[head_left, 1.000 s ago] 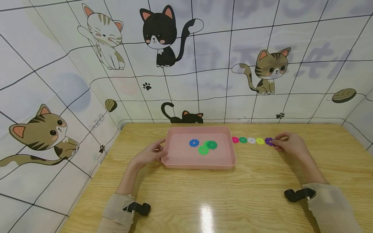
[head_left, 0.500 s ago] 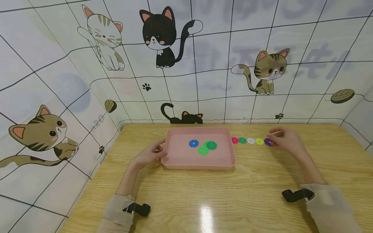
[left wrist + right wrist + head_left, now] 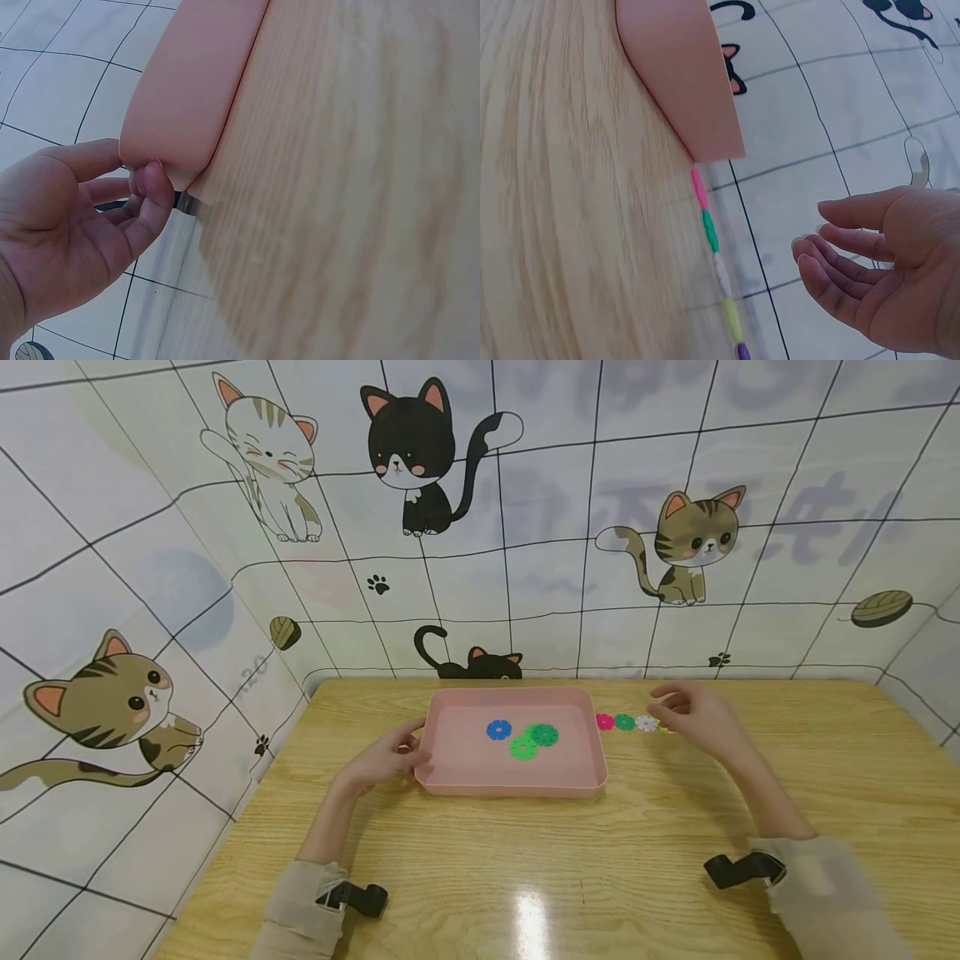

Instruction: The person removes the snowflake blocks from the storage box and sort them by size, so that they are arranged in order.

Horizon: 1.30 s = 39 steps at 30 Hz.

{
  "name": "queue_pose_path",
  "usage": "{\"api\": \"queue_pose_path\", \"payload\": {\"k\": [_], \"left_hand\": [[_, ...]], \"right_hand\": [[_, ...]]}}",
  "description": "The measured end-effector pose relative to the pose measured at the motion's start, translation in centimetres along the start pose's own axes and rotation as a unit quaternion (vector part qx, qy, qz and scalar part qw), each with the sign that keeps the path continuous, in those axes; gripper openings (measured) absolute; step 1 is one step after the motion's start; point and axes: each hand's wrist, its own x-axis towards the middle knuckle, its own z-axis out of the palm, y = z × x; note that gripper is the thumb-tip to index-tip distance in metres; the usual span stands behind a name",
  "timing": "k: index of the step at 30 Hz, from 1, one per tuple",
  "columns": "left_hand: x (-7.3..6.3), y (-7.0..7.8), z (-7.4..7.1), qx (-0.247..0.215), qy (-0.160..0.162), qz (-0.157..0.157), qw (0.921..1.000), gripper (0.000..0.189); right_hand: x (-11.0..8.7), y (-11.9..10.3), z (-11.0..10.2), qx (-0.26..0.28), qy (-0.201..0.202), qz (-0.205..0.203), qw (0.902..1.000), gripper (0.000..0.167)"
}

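In close, my left grip (image 3: 382,756) had its fingers curled on the left end of the pink tray (image 3: 461,768), presumably steadying it! Inside, green discs (image 3: 517,752) overlapped, a blue disc (image 3: 492,731) apart. My right grip (image 3: 697,714), relaxed and holding nothing, hung above the row of notched discs (image 3: 625,725): pink, green, white, yellow, purple, flat, end to end, likely for neatness. Beyond stood the cat-printed wall (image 3: 551,643).

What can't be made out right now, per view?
Right wrist: purple disc, cut off by bottom edge.
Head: purple disc, hidden behind right hand; yellow disc, mostly hidden by it.
Head: rear light green disc, partly covered by dark green disc.
Both wrists: inside of tray, blocked by its wall.
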Motion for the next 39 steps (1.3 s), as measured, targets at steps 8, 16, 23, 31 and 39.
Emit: {"api": "queue_pose_path", "payload": {"k": [8,16,23,31,39], "left_hand": [[0.0,0.0,0.0,0.000,0.002,-0.001,1.0000,0.067],[-0.1,0.0,0.0,0.003,0.004,-0.003,1.0000,0.066],[0.0,-0.1,0.0,-0.004,0.002,-0.001,1.0000,0.066],[0.0,0.0,0.1,0.001,0.002,-0.002,1.0000,0.066],[0.1,-0.1,0.0,0.002,0.001,-0.002,1.0000,0.067]], "right_hand": [[0.7,-3.0,2.2,0.000,-0.015,-0.030,0.9994,0.035],[1.9,-5.2,5.1,0.027,-0.030,-0.074,0.9965,0.028],[2.7,-6.1,7.9,0.063,-0.064,-0.094,0.9915,0.026],[3.6,-6.5,10.3,0.076,-0.096,-0.082,0.9891,0.032],[4.4,-6.4,12.0,0.051,-0.127,-0.055,0.9891,0.040]]}}
